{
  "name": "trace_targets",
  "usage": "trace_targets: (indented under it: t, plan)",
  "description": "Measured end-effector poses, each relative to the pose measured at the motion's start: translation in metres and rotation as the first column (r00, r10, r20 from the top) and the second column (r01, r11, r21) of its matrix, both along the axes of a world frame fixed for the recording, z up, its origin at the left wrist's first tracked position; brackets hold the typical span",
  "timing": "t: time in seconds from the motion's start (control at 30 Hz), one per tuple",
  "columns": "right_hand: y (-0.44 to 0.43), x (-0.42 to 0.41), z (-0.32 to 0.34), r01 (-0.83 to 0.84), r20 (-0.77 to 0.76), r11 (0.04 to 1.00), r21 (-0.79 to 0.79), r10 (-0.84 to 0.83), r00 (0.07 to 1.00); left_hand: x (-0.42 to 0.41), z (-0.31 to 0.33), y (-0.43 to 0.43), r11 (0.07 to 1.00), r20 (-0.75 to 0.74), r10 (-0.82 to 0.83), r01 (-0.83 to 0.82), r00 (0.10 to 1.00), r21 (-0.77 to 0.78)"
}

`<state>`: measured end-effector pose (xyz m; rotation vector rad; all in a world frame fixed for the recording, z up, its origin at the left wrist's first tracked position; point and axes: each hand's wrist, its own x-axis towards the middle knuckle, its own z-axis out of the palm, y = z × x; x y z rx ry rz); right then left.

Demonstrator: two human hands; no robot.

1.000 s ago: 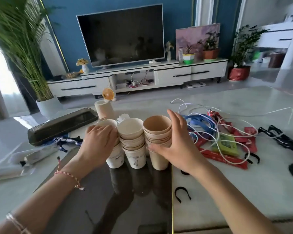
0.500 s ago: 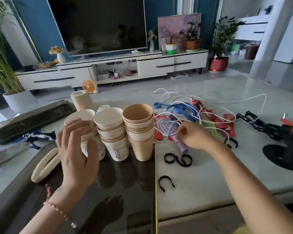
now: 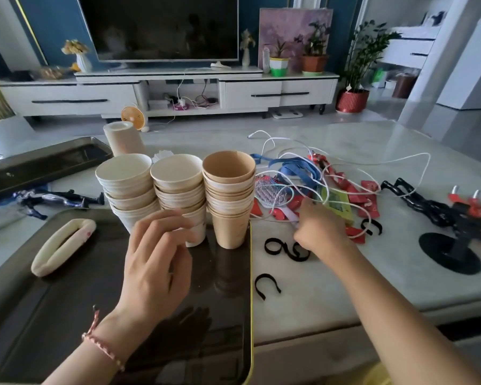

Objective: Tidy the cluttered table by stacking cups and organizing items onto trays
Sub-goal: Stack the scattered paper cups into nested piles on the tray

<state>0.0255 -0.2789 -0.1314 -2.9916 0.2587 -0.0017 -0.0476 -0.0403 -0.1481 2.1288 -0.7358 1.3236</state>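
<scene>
Three upright cup stacks stand in a row at the far end of the near dark tray [image 3: 67, 315]: left white stack [image 3: 127, 187], middle white stack [image 3: 178, 187] and right brown stack [image 3: 229, 198], set close together. A second dark tray [image 3: 45, 162] lies beyond, at the left. An inverted cup [image 3: 124, 138] stands behind the stacks.

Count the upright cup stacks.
3, side by side on the dark tray: left white stack, middle white stack behind the left hand, right brown stack. An inverted cup stands behind them.
</scene>
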Motion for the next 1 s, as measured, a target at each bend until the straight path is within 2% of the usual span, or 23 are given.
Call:
trace_targets:
  t: [0.07, 0.17, 0.23, 0.3, 0.47, 0.63, 0.73, 0.9, 1.0]
  plan:
    - [-0.002, -0.002, -0.002, -0.014, 0.018, 1.0, 0.01, 0.014, 1.0, -0.001, 0.001, -0.002, 1.0, -0.026, -0.004, 0.004, 1.0, -0.008]
    - [-0.011, -0.003, 0.004, -0.044, 0.239, 0.988, 0.151, 0.006, 0.971, -0.006, 0.0, -0.009, 0.999, -0.047, -0.042, 0.042, 0.998, -0.007]
    - [-0.017, -0.004, 0.01, -0.116, 0.449, 0.96, 0.256, -0.012, 0.894, -0.01, -0.001, -0.013, 0.997, -0.061, -0.082, 0.083, 0.995, 0.004]
    - [-0.024, -0.003, 0.015, -0.192, 0.587, 0.929, 0.318, -0.034, 0.809, -0.012, -0.002, -0.015, 0.994, -0.073, -0.102, 0.104, 0.992, 0.016]
    - [-0.029, -0.004, 0.026, -0.412, 0.753, 0.829, 0.377, -0.015, 0.658, -0.012, -0.003, -0.018, 0.994, -0.147, -0.106, 0.102, 0.983, -0.035]
    - [-0.026, -0.009, 0.035, -0.501, 0.789, 0.753, 0.428, -0.04, 0.613, -0.013, -0.003, -0.017, 0.995, -0.237, -0.094, 0.081, 0.967, -0.063]
    - [-0.024, -0.012, 0.041, -0.489, 0.766, 0.707, 0.511, -0.118, 0.631, -0.014, -0.002, -0.018, 0.992, -0.295, -0.095, 0.067, 0.951, -0.103]
    - [-0.021, -0.02, 0.057, -0.409, 0.567, 0.45, 0.794, -0.306, 0.765, -0.016, 0.001, -0.021, 0.985, -0.363, -0.115, 0.058, 0.925, -0.164]
    - [-0.017, -0.033, 0.074, -0.412, 0.53, 0.371, 0.832, -0.312, 0.788, -0.017, 0.004, -0.02, 0.974, -0.414, -0.132, 0.039, 0.901, -0.224]
